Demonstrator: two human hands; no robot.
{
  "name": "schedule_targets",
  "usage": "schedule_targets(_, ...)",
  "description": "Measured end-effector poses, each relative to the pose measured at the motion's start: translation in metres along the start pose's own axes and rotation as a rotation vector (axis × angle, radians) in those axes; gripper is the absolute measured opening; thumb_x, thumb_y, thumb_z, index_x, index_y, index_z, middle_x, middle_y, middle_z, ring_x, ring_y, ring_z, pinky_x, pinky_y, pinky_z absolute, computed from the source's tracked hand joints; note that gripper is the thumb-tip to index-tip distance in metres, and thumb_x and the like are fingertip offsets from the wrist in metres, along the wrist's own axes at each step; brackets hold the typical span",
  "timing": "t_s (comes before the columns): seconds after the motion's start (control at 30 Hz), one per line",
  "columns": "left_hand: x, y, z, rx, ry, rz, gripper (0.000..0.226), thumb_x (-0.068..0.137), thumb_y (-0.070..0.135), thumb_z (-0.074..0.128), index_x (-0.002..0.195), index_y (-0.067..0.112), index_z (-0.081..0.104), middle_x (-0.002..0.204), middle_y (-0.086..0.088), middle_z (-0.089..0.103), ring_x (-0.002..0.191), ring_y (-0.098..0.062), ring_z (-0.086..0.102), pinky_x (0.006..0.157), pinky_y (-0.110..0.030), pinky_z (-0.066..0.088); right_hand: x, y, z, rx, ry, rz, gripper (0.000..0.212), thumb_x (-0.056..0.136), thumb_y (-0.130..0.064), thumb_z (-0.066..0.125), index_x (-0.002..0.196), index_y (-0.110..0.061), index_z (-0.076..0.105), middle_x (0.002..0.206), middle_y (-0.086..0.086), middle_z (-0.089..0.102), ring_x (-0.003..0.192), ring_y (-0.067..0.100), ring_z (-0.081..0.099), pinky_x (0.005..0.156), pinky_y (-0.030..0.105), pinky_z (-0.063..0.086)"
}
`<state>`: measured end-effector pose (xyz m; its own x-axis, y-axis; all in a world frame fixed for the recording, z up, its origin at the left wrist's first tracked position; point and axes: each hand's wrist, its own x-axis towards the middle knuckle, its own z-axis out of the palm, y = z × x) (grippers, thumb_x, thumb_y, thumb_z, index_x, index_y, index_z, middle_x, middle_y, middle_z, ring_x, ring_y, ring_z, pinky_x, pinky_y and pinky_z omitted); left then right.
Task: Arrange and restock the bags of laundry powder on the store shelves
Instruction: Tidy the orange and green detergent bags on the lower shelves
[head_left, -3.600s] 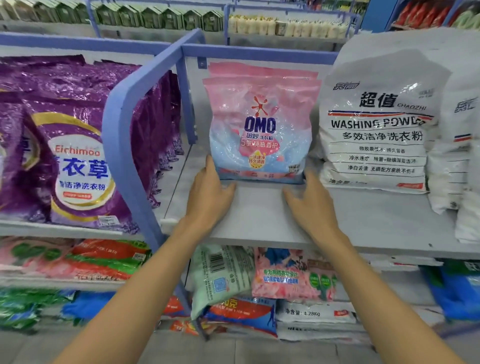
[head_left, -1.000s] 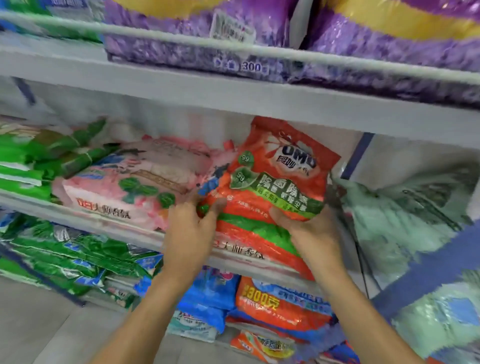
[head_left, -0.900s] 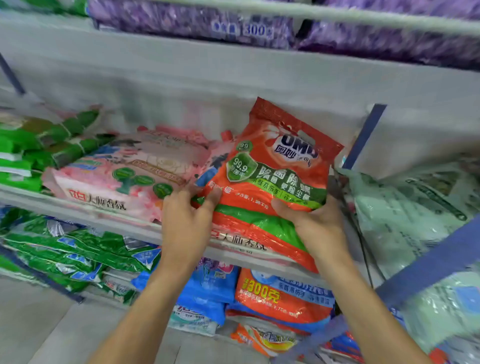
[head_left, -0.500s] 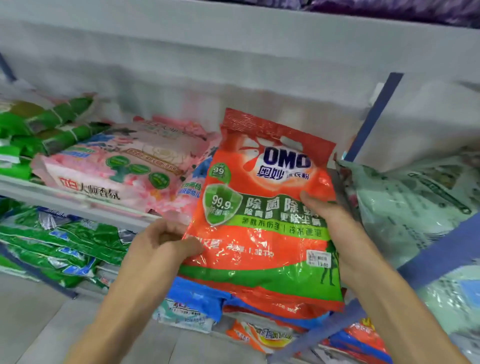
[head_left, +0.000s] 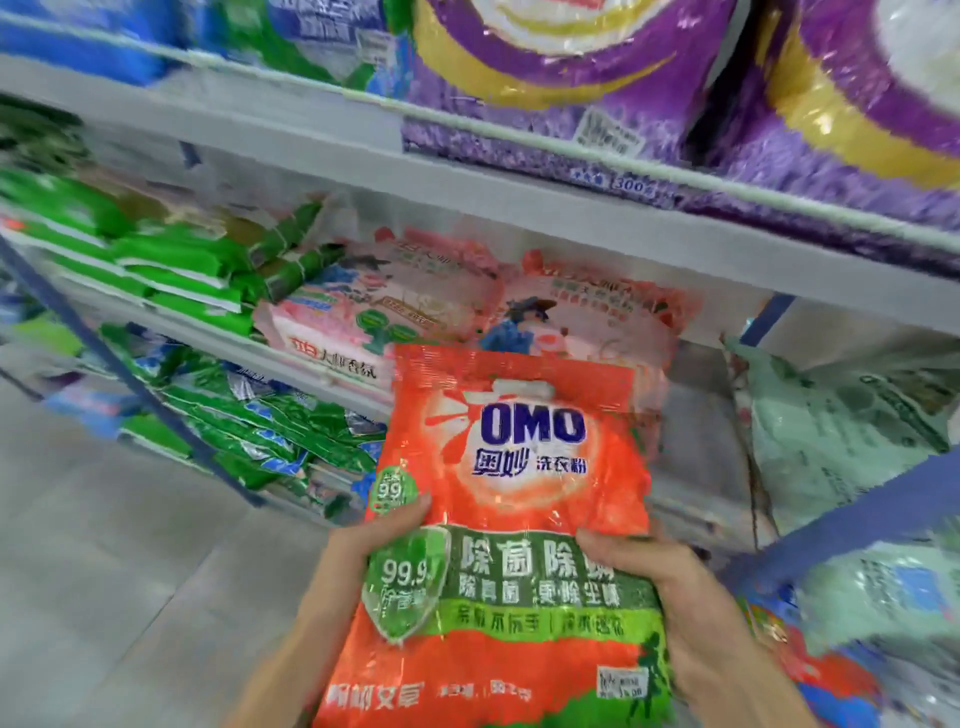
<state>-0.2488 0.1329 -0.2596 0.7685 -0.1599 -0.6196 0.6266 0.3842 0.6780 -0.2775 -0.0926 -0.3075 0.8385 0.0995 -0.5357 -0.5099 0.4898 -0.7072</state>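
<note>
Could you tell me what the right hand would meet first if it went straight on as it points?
Beyond the orange OMO bag it grips, the right hand would probably meet the pink bags; depth is unclear.

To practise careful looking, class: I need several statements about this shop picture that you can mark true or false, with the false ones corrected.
1. Both the left hand and the right hand grip the orange OMO bag. True.
2. The orange OMO bag lies flat on the floor. False: the hands hold it up in front of the shelves.
3. Purple bags sit on the shelf above the pink bags. True.
4. The green bags are stacked to the right of the pink bags. False: they are on the left.
</note>
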Motion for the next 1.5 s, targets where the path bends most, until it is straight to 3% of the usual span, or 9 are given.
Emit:
schedule_targets(0.1,-0.046,0.01,-0.024,-0.074,0.032,-0.012,0.012,0.072,0.005,0.065,0.068,-0.001,0.075,0.064,-0.02,0.072,0.047,-0.029,0.069,0.043,-0.033,0.057,-0.022,0.003,0.04,-0.017,-0.044,0.036,0.082,0.06,0.008,0.078,0.138,-0.004,0.056,0.11,0.027,0.074,0.085,0.043,0.076,0.066,0.051,0.062)
schedule_targets(0.23,-0.11,0.036,-0.068,-0.111,0.112,0.051,0.04,0.062,-0.008,0.075,0.102,-0.005,0.071,0.081,-0.027,0.074,0.057,-0.038,0.072,0.047,-0.043,0.059,-0.05,0.003,0.113,-0.018,-0.139,0.108,0.075,0.062,0.0,0.079,0.134,-0.006,0.06,0.112,0.027,0.074,0.09,0.044,0.075,0.078,0.057,0.061)
schedule_targets(0.33,-0.157,0.05,-0.108,-0.162,0.156,0.098,0.073,0.062,0.004,0.082,0.13,-0.006,0.058,0.105,-0.033,0.071,0.074,-0.045,0.073,0.063,-0.053,0.061,-0.071,0.005,0.171,-0.066,-0.201,0.102,0.07,0.064,-0.006,0.082,0.131,-0.009,0.063,0.117,0.025,0.073,0.1,0.046,0.072,0.093,0.064,0.055)
schedule_targets(0.53,-0.239,0.088,-0.175,-0.262,0.2,0.217,0.103,0.032,0.017,0.1,0.124,-0.005,0.062,0.109,-0.036,0.069,0.08,-0.049,0.073,0.066,-0.055,0.06,-0.093,0.018,0.281,-0.344,-0.302,0.034,0.078,0.058,-0.035,0.097,0.129,-0.023,0.066,0.122,0.014,0.074,0.112,0.041,0.07,0.108,0.061,0.046)
schedule_targets(0.67,-0.269,0.122,-0.221,-0.274,0.281,0.302,0.086,0.051,0.007,0.091,0.129,-0.006,0.058,0.101,-0.031,0.073,0.072,-0.043,0.074,0.061,-0.049,0.061,-0.098,0.03,0.35,-0.422,-0.407,-0.008,0.076,0.063,-0.048,0.095,0.131,-0.032,0.064,0.127,0.005,0.073,0.119,0.037,0.067,0.11,0.059,0.043)
schedule_targets(0.87,-0.292,0.171,-0.296,-0.274,0.336,0.38,0.08,0.059,0.009,0.089,0.132,-0.001,0.057,0.113,-0.032,0.07,0.088,-0.047,0.071,0.077,-0.058,0.059,-0.087,0.059,0.439,-0.376,-0.454,-0.075,0.075,0.056,-0.027,0.097,0.125,-0.023,0.068,0.12,0.013,0.075,0.111,0.041,0.071,0.104,0.062,0.048)
schedule_targets(1.03,-0.289,0.212,-0.352,-0.292,0.315,0.445,0.066,0.069,-0.003,0.083,0.129,-0.004,0.055,0.098,-0.027,0.073,0.072,-0.041,0.073,0.057,-0.045,0.061,-0.061,0.073,0.507,-0.46,-0.511,-0.117,0.075,0.056,-0.036,0.098,0.124,-0.028,0.068,0.122,0.007,0.075,0.113,0.037,0.07,0.108,0.061,0.044)
schedule_targets(1.33,-0.238,0.303,-0.472,-0.265,0.374,0.518,0.07,0.063,0.012,0.089,0.126,0.001,0.06,0.113,-0.03,0.07,0.093,-0.051,0.07,0.082,-0.059,0.057,0.033,0.1,0.65,-0.493,-0.582,-0.116,0.066,0.063,-0.032,0.089,0.124,-0.026,0.066,0.115,0.005,0.077,0.106,0.032,0.074,0.101,0.056,0.05)
schedule_targets(1.5,-0.218,0.374,-0.545,-0.253,0.436,0.539,0.064,0.06,0.004,0.083,0.119,-0.003,0.06,0.099,-0.028,0.073,0.074,-0.044,0.074,0.059,-0.046,0.061,0.096,0.118,0.749,-0.444,-0.617,-0.048,0.068,0.065,-0.035,0.086,0.128,-0.023,0.064,0.112,0.007,0.078,0.1,0.031,0.076,0.093,0.047,0.055)
